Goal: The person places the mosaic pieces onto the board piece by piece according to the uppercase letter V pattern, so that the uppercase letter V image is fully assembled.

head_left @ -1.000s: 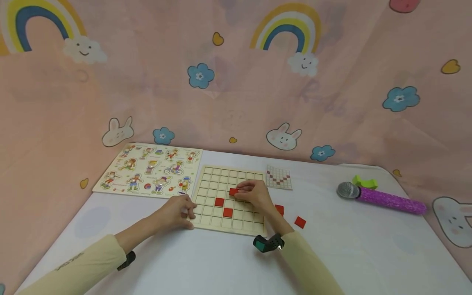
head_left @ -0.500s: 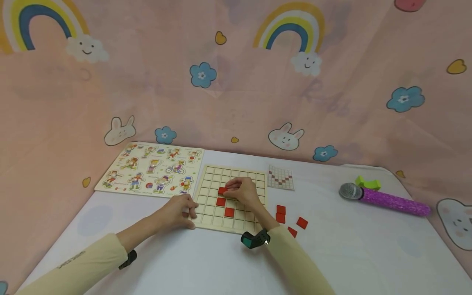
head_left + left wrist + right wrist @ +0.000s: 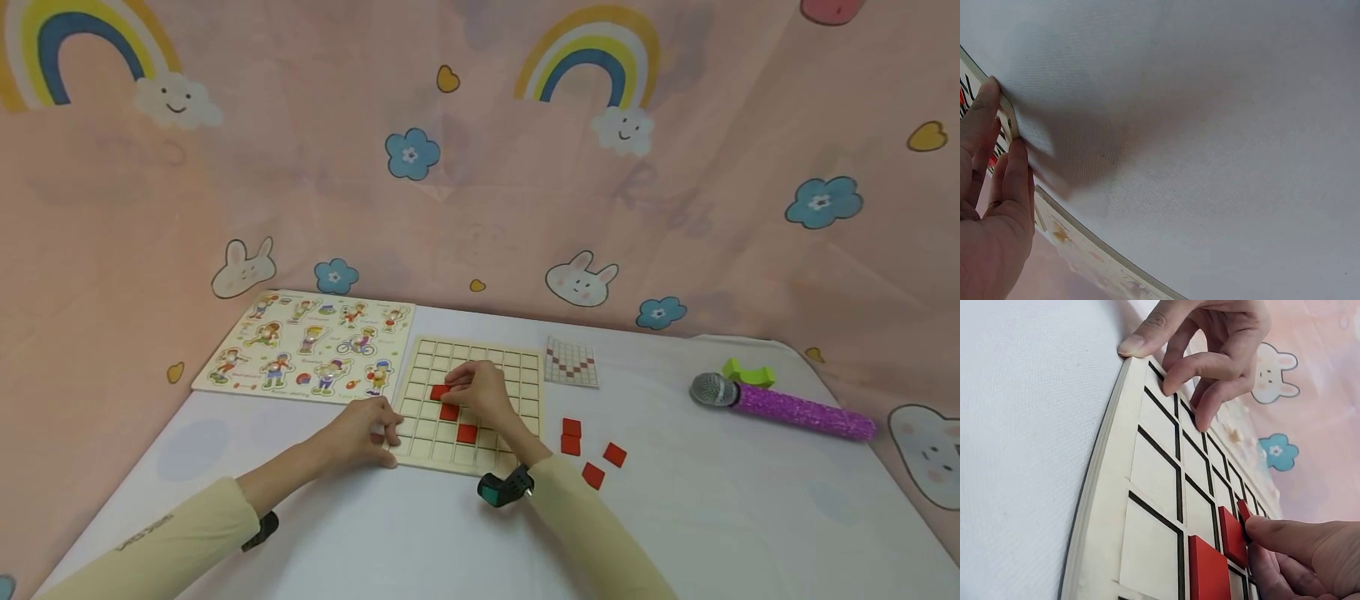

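Note:
My right hand pinches a red square tile between thumb and fingers, at a cell of the wooden grid board. In the right wrist view the held tile stands tilted at its cell, partly hidden by the thumb. Two more red tiles, one nearer and one just below the held tile, sit in cells on a diagonal. My left hand holds the board's near left corner, its thumb on the front edge and fingers along the left side. The left wrist view also shows this hand about the corner.
Several loose red tiles lie right of the board. Behind them is a small pattern card with a V of red squares. A picture puzzle board lies at back left. A purple microphone and a green block lie at right.
My right hand has carried the red tile leftward across the board, to the cell up and left of the other two. The left hand stays at the corner.

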The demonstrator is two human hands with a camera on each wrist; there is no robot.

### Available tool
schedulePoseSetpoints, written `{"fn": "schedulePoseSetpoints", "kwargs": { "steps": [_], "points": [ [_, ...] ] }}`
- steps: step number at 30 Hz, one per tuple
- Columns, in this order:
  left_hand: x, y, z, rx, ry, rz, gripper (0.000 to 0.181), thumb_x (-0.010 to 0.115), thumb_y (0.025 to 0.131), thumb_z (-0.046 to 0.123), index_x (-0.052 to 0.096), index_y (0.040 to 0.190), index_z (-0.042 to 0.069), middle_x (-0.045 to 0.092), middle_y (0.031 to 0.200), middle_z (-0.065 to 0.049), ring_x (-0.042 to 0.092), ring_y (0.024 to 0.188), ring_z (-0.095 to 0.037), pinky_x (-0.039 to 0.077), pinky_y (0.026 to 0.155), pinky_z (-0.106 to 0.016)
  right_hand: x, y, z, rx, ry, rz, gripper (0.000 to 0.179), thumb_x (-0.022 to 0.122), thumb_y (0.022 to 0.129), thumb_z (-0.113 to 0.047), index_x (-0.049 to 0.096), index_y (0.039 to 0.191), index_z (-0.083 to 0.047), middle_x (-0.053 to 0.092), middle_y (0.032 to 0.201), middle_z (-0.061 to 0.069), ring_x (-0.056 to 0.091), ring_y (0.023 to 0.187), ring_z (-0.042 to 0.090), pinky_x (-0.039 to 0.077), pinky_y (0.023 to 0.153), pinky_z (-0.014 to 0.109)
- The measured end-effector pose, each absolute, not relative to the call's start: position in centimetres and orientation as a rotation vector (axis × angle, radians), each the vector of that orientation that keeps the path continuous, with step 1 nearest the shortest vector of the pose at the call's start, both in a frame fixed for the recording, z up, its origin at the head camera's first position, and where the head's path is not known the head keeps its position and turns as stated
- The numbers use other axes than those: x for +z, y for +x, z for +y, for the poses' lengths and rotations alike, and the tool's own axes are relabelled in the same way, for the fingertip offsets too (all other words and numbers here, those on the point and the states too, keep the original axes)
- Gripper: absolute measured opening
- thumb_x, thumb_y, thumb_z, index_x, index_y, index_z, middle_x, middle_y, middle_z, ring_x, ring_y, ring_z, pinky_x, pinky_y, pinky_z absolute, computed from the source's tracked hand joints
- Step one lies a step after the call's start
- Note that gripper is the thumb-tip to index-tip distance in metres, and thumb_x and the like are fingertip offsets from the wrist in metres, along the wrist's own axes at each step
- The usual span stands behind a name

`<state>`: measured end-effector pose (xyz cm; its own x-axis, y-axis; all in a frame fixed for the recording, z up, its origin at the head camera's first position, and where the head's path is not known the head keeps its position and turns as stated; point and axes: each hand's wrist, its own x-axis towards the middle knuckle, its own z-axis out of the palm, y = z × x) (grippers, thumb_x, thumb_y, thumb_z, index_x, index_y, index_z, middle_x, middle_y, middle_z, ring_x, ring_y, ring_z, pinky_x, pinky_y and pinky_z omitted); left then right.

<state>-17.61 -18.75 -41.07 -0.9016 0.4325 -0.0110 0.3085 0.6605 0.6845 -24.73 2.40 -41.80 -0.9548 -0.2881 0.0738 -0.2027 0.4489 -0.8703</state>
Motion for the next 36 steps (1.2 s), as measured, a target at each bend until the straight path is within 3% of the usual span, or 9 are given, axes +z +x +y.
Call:
{"fn": "schedulePoseSetpoints", "kwargs": {
  "steps": [24, 36],
  "points": [
    [-40.7, -17.4, -18.7, 1.078, 0.594, 2.693, 0.021, 0.086, 0.065, 0.004, 0.066, 0.071, 0.007, 0.06, 0.099, -0.008, 0.059, 0.106, -0.035, 0.057, 0.076, -0.019, -41.9, -24.6, 2.0, -1.643, -0.394, 2.524, 0.023, 0.078, 0.075, 0.004, 0.068, 0.095, 0.006, 0.07, 0.092, 0.017, 0.07, 0.082, 0.025, 0.06, 0.072, 0.027],
    [-40.7, -17.4, -18.6, 1.07, 0.572, 2.697, 0.021, 0.086, 0.064, 0.003, 0.066, 0.071, 0.007, 0.06, 0.1, -0.009, 0.058, 0.107, -0.036, 0.057, 0.076, -0.02, -41.4, -24.6, 5.3, -1.718, -0.287, 2.476, 0.019, 0.076, 0.079, 0.0, 0.069, 0.096, 0.003, 0.07, 0.089, 0.013, 0.069, 0.082, 0.023, 0.059, 0.073, 0.03]
  ]
}}
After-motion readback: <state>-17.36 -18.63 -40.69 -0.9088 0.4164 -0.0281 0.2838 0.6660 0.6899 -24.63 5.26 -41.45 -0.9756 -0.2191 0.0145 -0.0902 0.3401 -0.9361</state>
